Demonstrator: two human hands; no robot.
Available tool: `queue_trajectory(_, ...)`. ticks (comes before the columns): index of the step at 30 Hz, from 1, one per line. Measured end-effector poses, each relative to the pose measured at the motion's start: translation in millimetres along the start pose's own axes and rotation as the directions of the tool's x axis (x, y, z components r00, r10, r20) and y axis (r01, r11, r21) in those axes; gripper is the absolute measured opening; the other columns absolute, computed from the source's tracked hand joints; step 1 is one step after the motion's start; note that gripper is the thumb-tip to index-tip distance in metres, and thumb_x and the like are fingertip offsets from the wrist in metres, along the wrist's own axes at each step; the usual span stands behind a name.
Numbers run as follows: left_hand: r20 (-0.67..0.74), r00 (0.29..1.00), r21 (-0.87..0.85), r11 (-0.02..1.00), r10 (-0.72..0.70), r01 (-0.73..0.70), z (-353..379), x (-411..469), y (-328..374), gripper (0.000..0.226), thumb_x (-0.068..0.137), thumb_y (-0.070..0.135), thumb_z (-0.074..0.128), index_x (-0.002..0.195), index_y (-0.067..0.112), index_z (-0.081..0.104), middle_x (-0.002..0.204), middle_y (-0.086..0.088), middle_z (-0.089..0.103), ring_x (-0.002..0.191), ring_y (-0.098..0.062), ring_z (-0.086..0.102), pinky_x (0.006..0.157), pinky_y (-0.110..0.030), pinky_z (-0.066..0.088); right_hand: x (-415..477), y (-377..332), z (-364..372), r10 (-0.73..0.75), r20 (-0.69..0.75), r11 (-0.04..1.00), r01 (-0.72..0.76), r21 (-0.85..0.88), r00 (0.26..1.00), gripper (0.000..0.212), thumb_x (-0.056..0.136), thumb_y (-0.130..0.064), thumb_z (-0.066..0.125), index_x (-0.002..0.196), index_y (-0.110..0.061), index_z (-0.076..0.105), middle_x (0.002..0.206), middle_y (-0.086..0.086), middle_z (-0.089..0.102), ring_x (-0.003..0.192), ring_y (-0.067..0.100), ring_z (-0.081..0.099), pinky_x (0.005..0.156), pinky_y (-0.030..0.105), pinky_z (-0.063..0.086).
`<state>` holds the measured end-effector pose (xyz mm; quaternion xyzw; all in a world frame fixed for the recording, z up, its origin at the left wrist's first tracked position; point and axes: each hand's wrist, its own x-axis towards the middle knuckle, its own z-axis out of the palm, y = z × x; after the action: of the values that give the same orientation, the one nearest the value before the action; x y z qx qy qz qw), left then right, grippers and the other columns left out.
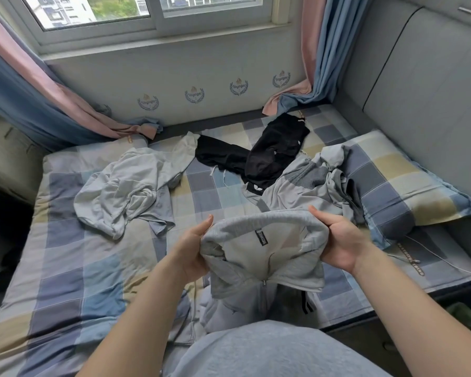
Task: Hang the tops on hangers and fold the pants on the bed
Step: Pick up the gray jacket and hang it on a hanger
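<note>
A grey zip-up top [264, 257] is stretched between my hands above the near edge of the bed, its collar and black neck label facing me. My left hand [193, 248] grips the collar's left side and my right hand [340, 240] grips the right side. The rest of the top hangs down in front of me. On the checked bedsheet [65, 268] lie a crumpled pale grey garment [128, 189] at the left, a black garment [259, 153] in the middle at the back, and a grey garment with a ribbed band [305, 183] at the right.
A checked pillow [408, 186] lies at the right against a grey padded headboard [419, 77]. A white cable [433, 254] runs over the bed's right edge. Pink and blue curtains [38, 99] hang at both sides of the window wall behind the bed.
</note>
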<state>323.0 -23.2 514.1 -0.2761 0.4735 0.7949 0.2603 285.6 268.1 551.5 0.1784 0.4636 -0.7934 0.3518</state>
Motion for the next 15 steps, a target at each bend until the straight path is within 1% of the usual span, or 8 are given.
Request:
queue_trajectory(2,-0.095,0.992,0.055,0.995,0.087,-0.082,8.0,2.5,-6.3,0.064,0.088,0.053,0.061,0.123,-0.001,0.063,0.118,-0.023,0.065,0.107,-0.038,0.062,0.097,-0.050,0.048,-2.6,-0.9,3.6,-0.010,0.005,0.999,0.010,0.033,1.000,0.051,0.090,-0.037,0.055,0.123,-0.001,0.069,0.111,0.019,0.071,0.096,0.031,0.071,0.093,0.044,0.053)
queue_trajectory(5,-0.188,0.944,0.355,0.915,0.272,-0.193,21.3,1.3,-15.7,0.053,0.082,0.046,0.075,0.118,0.009,0.060,0.118,-0.013,0.067,0.103,-0.027,0.065,0.089,-0.042,0.052,-3.2,-2.6,10.0,-0.039,0.018,0.995,0.037,0.092,0.999,0.054,0.088,-0.037,0.055,0.126,-0.001,0.065,0.094,0.014,0.066,0.079,0.024,0.063,0.084,0.038,0.052)
queue_trajectory(7,-0.180,0.926,0.550,0.814,0.332,-0.186,27.2,4.0,-25.7,0.042,0.082,0.033,0.082,0.113,0.014,0.061,0.111,-0.010,0.068,0.098,-0.023,0.067,0.086,-0.038,0.054,-2.1,-3.6,14.5,-0.062,0.035,0.991,0.058,0.123,0.997,0.049,0.087,-0.038,0.054,0.116,-0.002,0.071,0.084,0.012,0.065,0.071,0.021,0.064,0.075,0.034,0.056)
queue_trajectory(9,-0.222,0.917,0.606,0.784,0.330,-0.136,31.8,10.2,-32.0,0.033,0.083,0.024,0.082,0.108,0.010,0.065,0.104,-0.013,0.072,0.096,-0.027,0.069,0.084,-0.041,0.057,-3.7,-5.0,20.8,-0.084,0.083,0.988,0.072,0.138,0.993,0.045,0.087,-0.038,0.054,0.102,-0.003,0.078,0.080,0.011,0.070,0.067,0.019,0.068,0.067,0.031,0.060)
queue_trajectory(11,-0.298,0.915,0.496,0.863,0.273,-0.096,35.8,13.2,-32.5,0.010,0.091,0.011,0.073,0.098,0.005,0.069,0.099,-0.021,0.073,0.094,-0.036,0.071,0.086,-0.049,0.059,-6.2,-7.0,25.6,-0.096,0.134,0.989,0.079,0.129,0.986,0.045,0.089,-0.037,0.053,0.098,-0.004,0.080,0.088,0.012,0.074,0.073,0.019,0.072,0.069,0.031,0.061)
queue_trajectory(12,-0.333,0.916,0.395,0.915,0.223,-0.079,36.9,13.9,-30.3,0.004,0.094,0.005,0.065,0.093,0.002,0.069,0.095,-0.024,0.072,0.088,-0.036,0.071,0.080,-0.046,0.061,-7.3,-8.0,26.5,-0.099,0.146,0.990,0.081,0.119,0.984,0.045,0.089,-0.038,0.052,0.099,-0.004,0.080,0.091,0.012,0.074,0.076,0.019,0.072,0.070,0.031,0.061)
queue_trajectory(14,-0.348,0.931,0.149,0.987,0.107,-0.058,37.9,14.2,-25.4,0.017,0.100,-0.001,0.051,0.094,-0.003,0.066,0.087,-0.022,0.068,0.077,-0.030,0.067,0.069,-0.037,0.059,-8.6,-10.4,24.2,-0.102,0.127,0.992,0.092,0.088,0.987,0.045,0.091,-0.039,0.053,0.100,-0.005,0.080,0.084,0.013,0.072,0.070,0.021,0.071,0.068,0.032,0.061)
queue_trajectory(15,-0.333,0.940,0.065,0.997,0.069,-0.050,39.3,11.3,-22.5,0.020,0.103,0.000,0.045,0.099,-0.005,0.064,0.087,-0.021,0.068,0.078,-0.028,0.066,0.073,-0.036,0.057,-9.0,-11.3,21.9,-0.106,0.093,0.993,0.100,0.067,0.990,0.044,0.091,-0.039,0.053,0.099,-0.006,0.080,0.077,0.014,0.069,0.065,0.022,0.069,0.065,0.033,0.061)
